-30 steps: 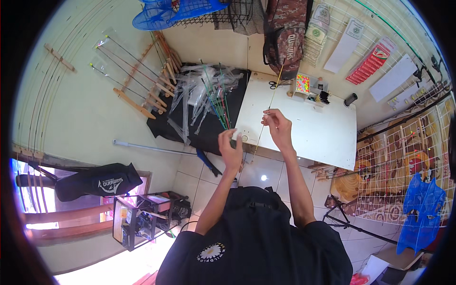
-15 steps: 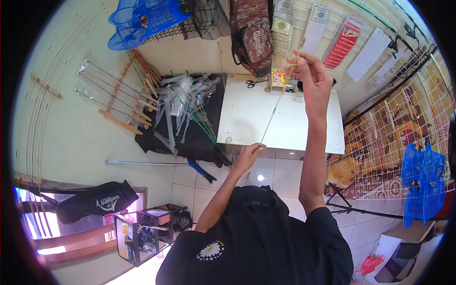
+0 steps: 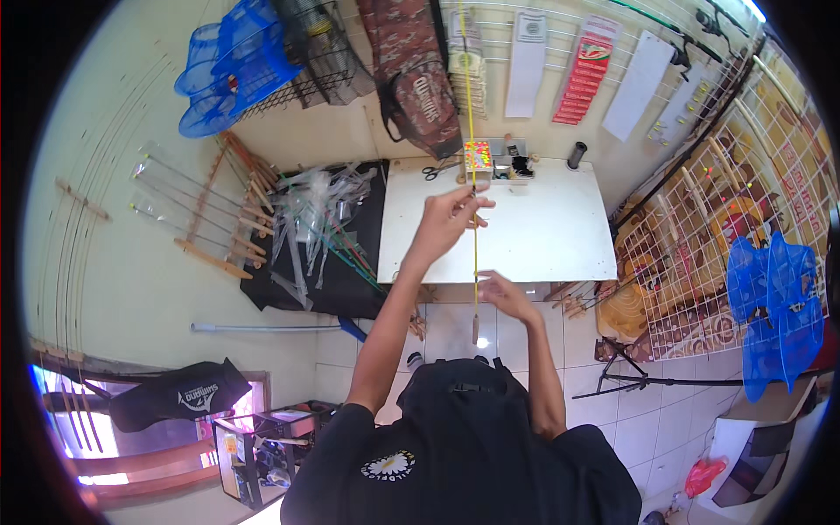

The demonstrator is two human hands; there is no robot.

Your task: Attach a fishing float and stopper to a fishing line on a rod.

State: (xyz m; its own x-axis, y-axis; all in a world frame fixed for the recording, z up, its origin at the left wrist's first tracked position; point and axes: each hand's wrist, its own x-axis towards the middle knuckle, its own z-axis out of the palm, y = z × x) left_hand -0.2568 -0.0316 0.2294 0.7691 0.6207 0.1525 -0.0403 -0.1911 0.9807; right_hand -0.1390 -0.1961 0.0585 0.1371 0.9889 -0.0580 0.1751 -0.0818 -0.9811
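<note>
A slim yellow fishing rod stands nearly in line with me, its thin upper part reaching past the wall rack and its thicker grey-brown butt hanging below the table's front edge. My left hand pinches the rod over the white table, some fingers loosely spread. Lower down, my right hand is beside the rod near the table edge, its curved fingers apart and their tips close to or touching it. Behind the rod on the table sits a small box of bright, multicoloured beads or floats.
Black-handled scissors and a clear tray of small items lie at the table's back. To the left, a black-covered surface bears plastic-wrapped rods. A camouflage bag hangs above. Wire grid racks line the right wall.
My left hand has risen along the rod, while my right hand has come down from its upper part to near the butt. The rod has swung from slanting to nearly straight.
</note>
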